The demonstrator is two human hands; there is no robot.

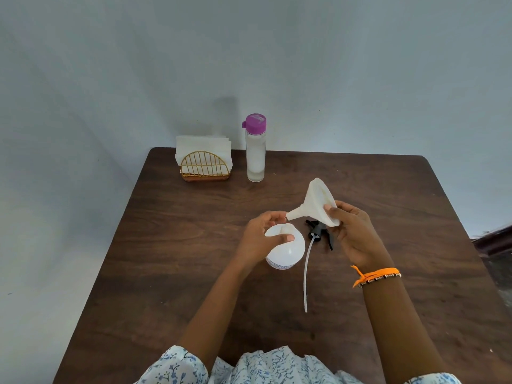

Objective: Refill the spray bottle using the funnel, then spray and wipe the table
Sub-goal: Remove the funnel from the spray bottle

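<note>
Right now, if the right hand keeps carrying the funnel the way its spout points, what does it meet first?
Likely the left hand fingers at the white spray bottle; the funnel spout tip in the right hand looks almost against them, though depth is unclear.

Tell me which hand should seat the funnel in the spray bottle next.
The right hand: it already grips the funnel, spout angled toward the spray bottle. The left hand holds that bottle steady at its neck.

Evenly lit, soft and diffuse, no glare. Faint shadow cast up the wall (230, 106) behind the water bottle (255, 151). Wide-angle bowing at the table (415, 206) edges; slight overall softness.
</note>
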